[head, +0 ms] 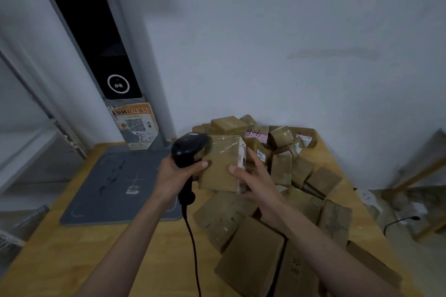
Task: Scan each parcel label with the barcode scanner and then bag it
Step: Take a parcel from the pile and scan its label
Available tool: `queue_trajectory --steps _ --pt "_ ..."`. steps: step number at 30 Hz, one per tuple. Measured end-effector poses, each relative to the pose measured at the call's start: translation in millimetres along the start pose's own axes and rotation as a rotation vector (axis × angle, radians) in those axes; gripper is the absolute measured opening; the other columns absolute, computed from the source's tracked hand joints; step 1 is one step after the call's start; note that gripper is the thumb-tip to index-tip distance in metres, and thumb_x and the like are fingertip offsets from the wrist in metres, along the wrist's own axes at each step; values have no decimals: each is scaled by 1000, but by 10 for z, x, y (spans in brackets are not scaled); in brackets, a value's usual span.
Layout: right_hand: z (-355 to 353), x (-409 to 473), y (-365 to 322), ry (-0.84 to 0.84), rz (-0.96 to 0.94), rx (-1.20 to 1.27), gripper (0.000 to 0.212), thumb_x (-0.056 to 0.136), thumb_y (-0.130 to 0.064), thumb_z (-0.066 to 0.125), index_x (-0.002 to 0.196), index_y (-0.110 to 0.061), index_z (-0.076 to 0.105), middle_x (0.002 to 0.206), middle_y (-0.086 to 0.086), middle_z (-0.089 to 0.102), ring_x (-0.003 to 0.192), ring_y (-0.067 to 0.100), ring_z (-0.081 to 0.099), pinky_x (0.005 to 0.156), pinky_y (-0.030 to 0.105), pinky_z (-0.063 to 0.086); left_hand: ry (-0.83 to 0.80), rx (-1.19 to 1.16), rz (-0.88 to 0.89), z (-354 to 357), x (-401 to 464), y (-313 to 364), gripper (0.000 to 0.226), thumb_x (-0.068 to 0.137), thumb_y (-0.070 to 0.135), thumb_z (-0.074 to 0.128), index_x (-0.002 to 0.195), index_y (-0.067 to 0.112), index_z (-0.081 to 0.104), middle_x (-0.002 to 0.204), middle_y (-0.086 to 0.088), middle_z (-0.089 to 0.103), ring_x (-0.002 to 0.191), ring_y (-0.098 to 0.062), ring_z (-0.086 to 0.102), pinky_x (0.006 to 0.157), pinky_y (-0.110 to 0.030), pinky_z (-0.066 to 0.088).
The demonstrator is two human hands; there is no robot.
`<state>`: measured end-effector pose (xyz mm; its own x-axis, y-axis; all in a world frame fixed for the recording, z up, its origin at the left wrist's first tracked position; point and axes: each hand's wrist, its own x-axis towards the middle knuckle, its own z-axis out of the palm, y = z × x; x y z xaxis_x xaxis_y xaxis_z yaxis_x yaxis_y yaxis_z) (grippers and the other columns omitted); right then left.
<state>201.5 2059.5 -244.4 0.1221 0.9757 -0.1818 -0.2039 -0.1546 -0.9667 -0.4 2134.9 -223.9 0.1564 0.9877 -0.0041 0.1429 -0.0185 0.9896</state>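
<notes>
Left hand (pixel 179 171): fingers wrapped round handle of black barcode scanner (pixel 187 152), gripping. Scanner long axis near upright, head at top tipped right toward held parcel (pixel 220 164); black cable (pixel 193 248) trailing down from handle base toward viewer. Right hand (pixel 253 176): holding parcel's right edge, thumb on near face, fingers behind. Parcel lifted above table (pixel 96 260), between both hands, touching or nearly touching scanner head; cannot tell which. Boxy brown cardboard, glossy clear tape across top; white label (pixel 242 164) on narrow right side, running top to bottom, facing right hand rather than scanner. Below and to right: heap of parcels (pixel 277 188), brown cardboard, taped, some with white or pink labels, tumbled at mixed angles. Table top yellowish wood. Grey flat mat (pixel 115 183) with faint white markings left of hands. Behind mat, grey upright post (pixel 101 38) with dark glossy panel and worn orange QR sticker (pixel 136 123).
</notes>
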Motion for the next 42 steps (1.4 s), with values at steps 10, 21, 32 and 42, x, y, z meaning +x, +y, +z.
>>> queue_trajectory --steps 10,21,32,42 --pt "51 42 -188 263 -75 -45 42 78 -28 85 100 -30 50 105 -7 64 96 11 67 74 24 57 -115 134 131 270 -45 210 22 76 26 84 97 28 75 95 7 77 91 -7 72 83 -34 58" --pt "-45 -54 -110 91 -99 -64 60 77 -33 86 120 -50 47 110 -22 68 105 3 66 91 32 58 -126 130 126 306 -15 313 27 80 34 81 105 28 75 98 12 76 92 1 69 79 -23 53" --pt "-62 194 -162 272 -181 -216 75 64 -29 94 119 -30 44 122 -2 56 106 7 59 73 18 54 -246 250 179 331 -36 360 29 81 32 80 109 31 71 102 9 75 100 -7 68 91 -39 57" --pt "-431 354 -479 171 -325 -698 77 68 -17 88 128 -22 41 117 -1 39 119 20 44 96 30 47 -337 549 337 51 -28 806 39 80 30 82 116 27 67 83 10 73 60 -3 67 54 -18 51"
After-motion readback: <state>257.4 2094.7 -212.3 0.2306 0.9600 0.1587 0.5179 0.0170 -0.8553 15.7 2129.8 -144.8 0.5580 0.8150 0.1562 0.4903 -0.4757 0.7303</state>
